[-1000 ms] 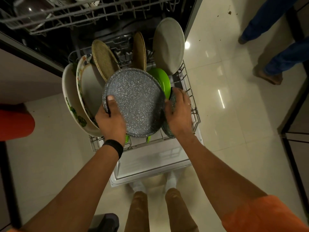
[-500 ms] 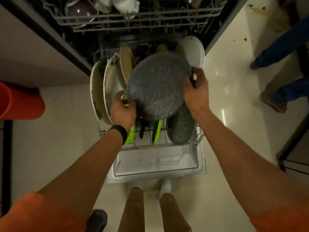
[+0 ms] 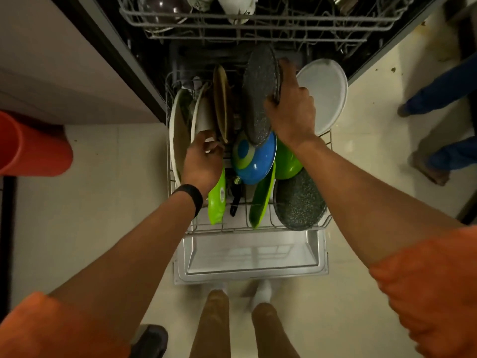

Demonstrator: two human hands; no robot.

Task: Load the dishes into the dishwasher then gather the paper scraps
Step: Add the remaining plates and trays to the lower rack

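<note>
My right hand (image 3: 290,109) grips the rim of a grey speckled plate (image 3: 259,96), held upright on edge in the middle of the pulled-out lower rack (image 3: 258,228). My left hand (image 3: 202,157) hovers over the rack's left side with fingers loosely curled near the brown plates (image 3: 222,104) and holds nothing that I can see. A blue pan (image 3: 254,161), green dishes (image 3: 260,202), a second speckled plate (image 3: 299,202), white plates (image 3: 178,130) and a large white plate (image 3: 322,94) stand in the rack.
The upper rack (image 3: 258,19) with cups hangs above. The open dishwasher door (image 3: 253,257) lies in front of my feet. An orange cylinder (image 3: 31,146) sits left. Another person's legs (image 3: 444,99) stand on the floor at right.
The speckled plate turned from flat-facing to upright on edge and moved deeper into the rack. My left hand let go of it and dropped to the left side; my right hand still holds it.
</note>
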